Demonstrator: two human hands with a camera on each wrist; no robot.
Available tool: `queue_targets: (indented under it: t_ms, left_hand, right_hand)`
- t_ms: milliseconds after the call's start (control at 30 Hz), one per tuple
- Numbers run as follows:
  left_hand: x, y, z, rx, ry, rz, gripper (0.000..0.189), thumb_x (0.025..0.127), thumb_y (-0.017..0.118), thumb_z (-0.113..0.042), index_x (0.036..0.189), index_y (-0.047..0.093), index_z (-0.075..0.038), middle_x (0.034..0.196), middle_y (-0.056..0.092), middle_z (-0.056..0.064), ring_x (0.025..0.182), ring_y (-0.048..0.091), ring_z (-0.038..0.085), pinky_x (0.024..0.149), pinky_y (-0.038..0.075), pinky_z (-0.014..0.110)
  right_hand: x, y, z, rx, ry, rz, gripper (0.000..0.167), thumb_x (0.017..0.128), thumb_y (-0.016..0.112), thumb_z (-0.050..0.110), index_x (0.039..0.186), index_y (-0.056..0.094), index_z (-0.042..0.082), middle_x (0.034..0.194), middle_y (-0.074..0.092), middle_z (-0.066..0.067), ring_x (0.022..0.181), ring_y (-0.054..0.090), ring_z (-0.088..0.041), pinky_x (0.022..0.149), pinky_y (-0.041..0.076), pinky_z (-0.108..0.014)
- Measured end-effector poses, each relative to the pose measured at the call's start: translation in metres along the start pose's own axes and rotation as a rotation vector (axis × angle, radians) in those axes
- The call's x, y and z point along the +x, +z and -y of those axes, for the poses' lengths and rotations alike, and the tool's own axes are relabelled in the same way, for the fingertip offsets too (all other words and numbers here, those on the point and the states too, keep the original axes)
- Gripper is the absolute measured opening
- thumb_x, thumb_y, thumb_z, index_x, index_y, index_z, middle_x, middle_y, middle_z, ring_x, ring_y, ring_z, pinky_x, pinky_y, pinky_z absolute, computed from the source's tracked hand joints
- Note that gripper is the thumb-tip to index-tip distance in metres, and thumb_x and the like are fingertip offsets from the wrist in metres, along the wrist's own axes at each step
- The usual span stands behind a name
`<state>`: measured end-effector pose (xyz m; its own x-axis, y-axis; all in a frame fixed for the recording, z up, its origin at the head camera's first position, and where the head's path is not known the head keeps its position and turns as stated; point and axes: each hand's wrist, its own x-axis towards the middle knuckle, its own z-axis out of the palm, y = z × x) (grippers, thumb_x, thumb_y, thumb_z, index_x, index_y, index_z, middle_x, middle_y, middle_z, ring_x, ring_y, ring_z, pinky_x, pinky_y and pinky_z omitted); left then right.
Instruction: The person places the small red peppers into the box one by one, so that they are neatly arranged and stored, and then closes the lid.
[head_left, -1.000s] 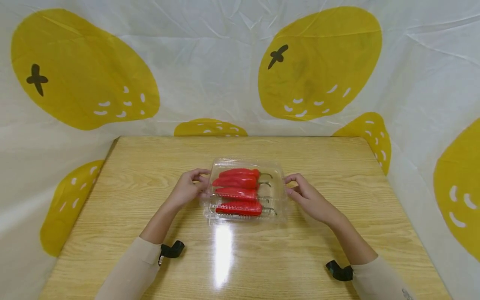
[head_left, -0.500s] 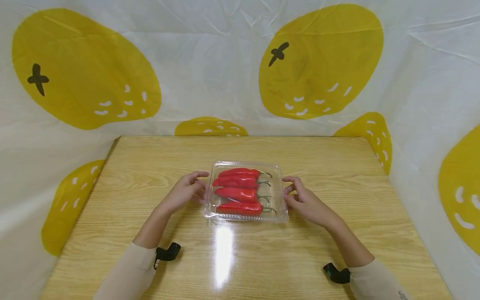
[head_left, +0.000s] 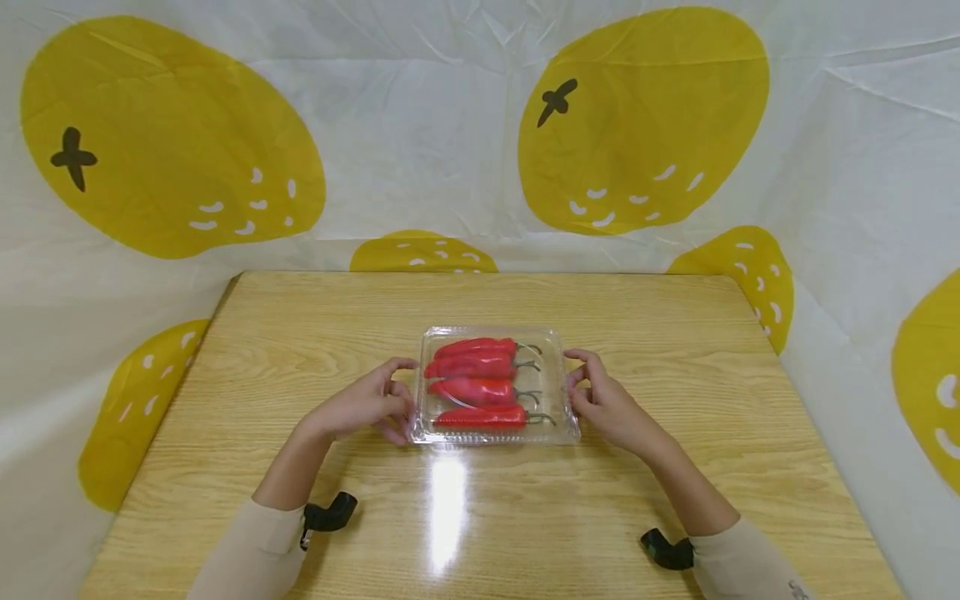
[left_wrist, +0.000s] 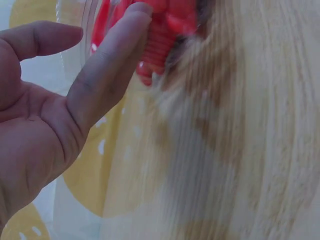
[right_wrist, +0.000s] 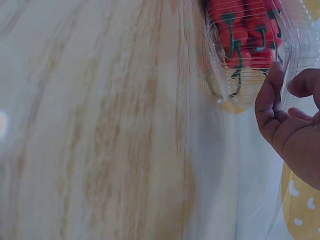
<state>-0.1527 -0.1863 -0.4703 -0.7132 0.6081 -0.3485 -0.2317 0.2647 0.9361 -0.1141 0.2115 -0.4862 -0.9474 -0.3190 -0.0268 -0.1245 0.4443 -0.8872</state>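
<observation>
A clear plastic clamshell box (head_left: pixel 491 332) lies on the wooden table, its lid down over several red peppers (head_left: pixel 474 390). Their green stems point right. My left hand (head_left: pixel 369 404) is at the box's left side, fingertips right at the edge; in the left wrist view its fingers (left_wrist: pixel 107 65) are mostly straight and spread apart. At the opposite side, my right hand (head_left: pixel 611 404) pinches the rim between thumb and curled fingers, as the right wrist view shows around the box's end (right_wrist: pixel 292 55).
The wooden table (head_left: pixel 570 517) reaches back to a white cloth (head_left: pixel 420 150) printed with large yellow fruit, which also hangs at both sides. A black camera mount (head_left: pixel 330 512) sticks out from the left sleeve, another mount (head_left: pixel 666 550) from the right one.
The box's lid, raised a second ago, has come down flat over the peppers. My left hand has slid a little toward me along the left edge; my right hand has stayed nearly in place.
</observation>
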Motion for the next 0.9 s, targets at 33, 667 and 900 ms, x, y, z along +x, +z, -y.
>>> queue_targets:
  t_ms: [33,667,900]
  left_hand:
    - [0.001,0.001,0.0,-0.008,0.001,-0.009,0.074,0.096,0.053,0.002,0.159,0.015,-0.006,0.1,0.06,0.015,0.081,0.069,0.028,0.076,0.066,0.056]
    - [0.024,0.012,-0.001,0.03,0.146,-0.331,0.065,0.098,0.053,0.007,0.157,0.027,0.002,0.096,0.052,0.011,0.076,0.062,0.018,0.064,0.065,0.028]
    - [0.034,0.021,-0.002,-0.042,0.147,-0.423,0.051,0.102,0.055,0.003,0.151,0.042,0.007,0.104,0.056,0.015,0.076,0.063,0.014,0.068,0.067,0.031]
  right_hand:
    - [0.001,0.0,0.0,0.001,0.005,-0.01,0.055,0.104,0.051,0.0,0.154,0.027,0.003,0.112,0.055,-0.02,0.073,0.061,-0.01,0.065,0.059,-0.029]
    - [0.006,-0.008,0.002,0.009,0.128,0.027,0.073,0.102,0.053,0.007,0.163,0.015,-0.002,0.107,0.063,-0.018,0.08,0.062,-0.016,0.07,0.058,-0.03]
    - [0.006,-0.012,0.0,0.122,0.101,0.056,0.076,0.101,0.053,0.001,0.163,0.009,-0.001,0.096,0.06,-0.016,0.08,0.064,-0.023,0.07,0.063,-0.034]
